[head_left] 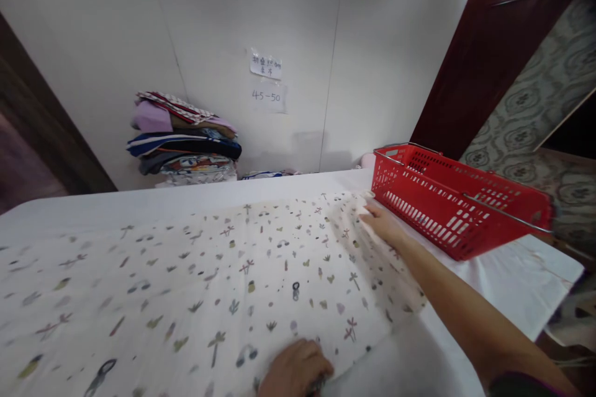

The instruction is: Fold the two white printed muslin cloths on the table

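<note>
A thin white cloth (261, 260) printed with small palm trees, rainbows, cacti and animals lies spread across the table, its left side running out of view. My right hand (378, 224) is at the cloth's far right corner, fingers closed on its edge; the cloth is rumpled along the right side there. At the bottom of the view, my left hand (297, 367) rests at the near edge with its fingers curled in on the cloth. Its fingertips are partly hidden.
A red plastic basket (423, 198) with metal handles stands on the white table (521, 279) at the right, close to my right forearm. Folded fabrics (186, 136) are piled against the wall at the back left. Paper signs (267, 96) hang on the wall.
</note>
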